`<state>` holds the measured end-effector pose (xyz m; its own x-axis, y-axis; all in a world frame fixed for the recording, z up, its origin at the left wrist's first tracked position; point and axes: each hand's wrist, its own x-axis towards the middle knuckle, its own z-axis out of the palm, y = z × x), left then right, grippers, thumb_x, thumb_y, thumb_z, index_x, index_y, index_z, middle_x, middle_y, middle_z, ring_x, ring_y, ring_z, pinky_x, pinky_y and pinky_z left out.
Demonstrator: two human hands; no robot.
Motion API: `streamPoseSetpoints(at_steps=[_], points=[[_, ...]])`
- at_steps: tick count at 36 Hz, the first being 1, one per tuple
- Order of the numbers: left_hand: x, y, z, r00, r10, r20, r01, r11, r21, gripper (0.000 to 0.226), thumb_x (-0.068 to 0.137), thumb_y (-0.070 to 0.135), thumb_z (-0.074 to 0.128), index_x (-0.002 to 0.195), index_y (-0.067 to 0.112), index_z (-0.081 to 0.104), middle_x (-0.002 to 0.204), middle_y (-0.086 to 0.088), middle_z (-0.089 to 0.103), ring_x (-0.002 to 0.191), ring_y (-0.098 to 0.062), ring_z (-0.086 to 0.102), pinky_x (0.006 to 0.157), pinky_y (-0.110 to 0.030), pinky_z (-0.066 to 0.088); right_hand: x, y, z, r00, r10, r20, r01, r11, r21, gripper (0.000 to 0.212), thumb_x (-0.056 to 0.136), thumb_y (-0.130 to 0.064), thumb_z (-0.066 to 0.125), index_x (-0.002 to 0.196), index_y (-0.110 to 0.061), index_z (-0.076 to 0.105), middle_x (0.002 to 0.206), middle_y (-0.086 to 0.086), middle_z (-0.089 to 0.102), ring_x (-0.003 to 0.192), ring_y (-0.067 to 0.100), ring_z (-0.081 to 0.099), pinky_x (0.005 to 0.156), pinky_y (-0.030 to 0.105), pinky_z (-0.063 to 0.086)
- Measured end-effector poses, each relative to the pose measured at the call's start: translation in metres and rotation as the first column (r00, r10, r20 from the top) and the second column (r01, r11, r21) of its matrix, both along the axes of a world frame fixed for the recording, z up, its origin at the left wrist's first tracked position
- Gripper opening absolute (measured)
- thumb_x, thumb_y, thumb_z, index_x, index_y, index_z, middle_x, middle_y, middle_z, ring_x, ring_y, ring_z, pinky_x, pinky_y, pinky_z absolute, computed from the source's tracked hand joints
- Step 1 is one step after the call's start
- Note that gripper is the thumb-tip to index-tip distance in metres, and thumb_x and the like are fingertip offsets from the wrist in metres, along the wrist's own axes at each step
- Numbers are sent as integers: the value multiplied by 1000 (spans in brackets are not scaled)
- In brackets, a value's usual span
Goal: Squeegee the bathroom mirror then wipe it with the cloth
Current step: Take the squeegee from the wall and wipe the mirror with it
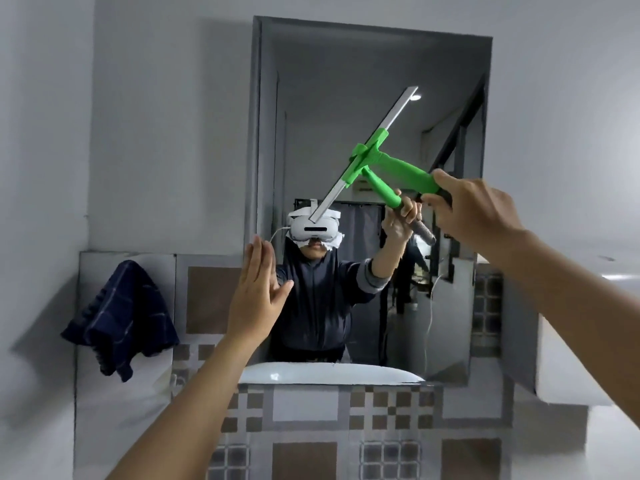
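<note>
The bathroom mirror [346, 98] hangs on the grey wall straight ahead, in a grey frame. My right hand [474, 209] is shut on the green handle of a squeegee [405, 171]. Its long metal blade lies diagonally against the glass, from upper right down to lower left. My left hand [258, 296] is open with flat fingers at the mirror's lower left edge, and I cannot tell whether it touches the glass. A dark blue checked cloth [121, 320] hangs on the wall to the left of the mirror.
A white sink shows as a reflection [329, 372] at the mirror's bottom. Patterned brown and grey tiles [381, 414] cover the wall below. A white ledge [561, 368] juts out at the right. The mirror reflects a person wearing a headset.
</note>
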<state>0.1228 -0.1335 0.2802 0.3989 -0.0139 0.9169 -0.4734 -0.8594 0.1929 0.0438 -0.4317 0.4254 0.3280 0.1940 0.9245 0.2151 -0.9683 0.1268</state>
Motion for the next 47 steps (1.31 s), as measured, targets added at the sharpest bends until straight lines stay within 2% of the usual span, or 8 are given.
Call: streamPoseSetpoints(at_steps=[10,16,20,25,33,38,43,47], points=[[-7,-2,2,1000,-7,-11,7,1000,5,79,90,36,53,147,15,2,155,2,-11,141,-11,-14,93,-21,26,3,-23,-72,990,99,-100,-52,918,394,22,93,-35,46,104,-16,48,80,14,64,67,36,59,60,45,53],[-9,2,4,999,13,-44,-11,999,33,84,88,35,56,147,15,-1,155,2,-13,141,-13,-14,94,-27,40,7,30,-112,974,222,-49,-140,754,642,26,95,-35,43,98,-9,49,75,8,59,62,27,52,53,31,34],[-12,2,5,998,15,-69,-13,999,31,84,88,34,56,147,14,-1,155,2,-13,140,-12,-15,94,-33,44,3,72,-117,960,279,-32,-155,624,766,30,96,-33,40,94,-5,50,78,8,54,68,24,48,59,32,36],[-13,4,2,997,-20,-73,23,999,41,81,90,32,54,147,14,-2,154,4,-15,139,-9,-17,100,-28,33,3,112,-114,937,347,28,-199,468,861,34,96,-33,41,94,-1,53,81,8,52,72,21,44,61,34,39],[-12,10,2,999,-1,-53,6,996,84,85,88,30,58,146,13,-1,155,2,-13,140,-10,-14,101,-23,21,3,151,-106,880,440,182,-329,286,900,34,96,-31,43,88,1,53,74,12,56,72,31,58,62,43,49],[-13,12,2,998,-16,-55,21,996,83,89,86,29,61,146,16,-3,154,4,-13,140,-10,-12,98,-22,26,5,165,-101,885,441,146,-314,335,889,35,96,-33,41,90,0,52,64,1,48,63,23,54,60,41,50],[-12,15,2,998,-2,-58,8,995,104,88,86,31,61,147,15,-1,153,4,-15,142,-13,-8,106,-24,20,9,185,-97,901,433,29,-297,565,770,35,96,-30,40,112,0,48,88,14,64,79,31,63,62,41,51],[-12,21,1,998,-28,-60,36,990,138,89,85,25,62,146,13,-1,155,1,-12,142,-13,-9,110,-24,10,13,196,-95,910,413,-35,-304,722,621,43,96,-38,36,118,-2,45,96,13,66,85,30,63,58,30,39]])
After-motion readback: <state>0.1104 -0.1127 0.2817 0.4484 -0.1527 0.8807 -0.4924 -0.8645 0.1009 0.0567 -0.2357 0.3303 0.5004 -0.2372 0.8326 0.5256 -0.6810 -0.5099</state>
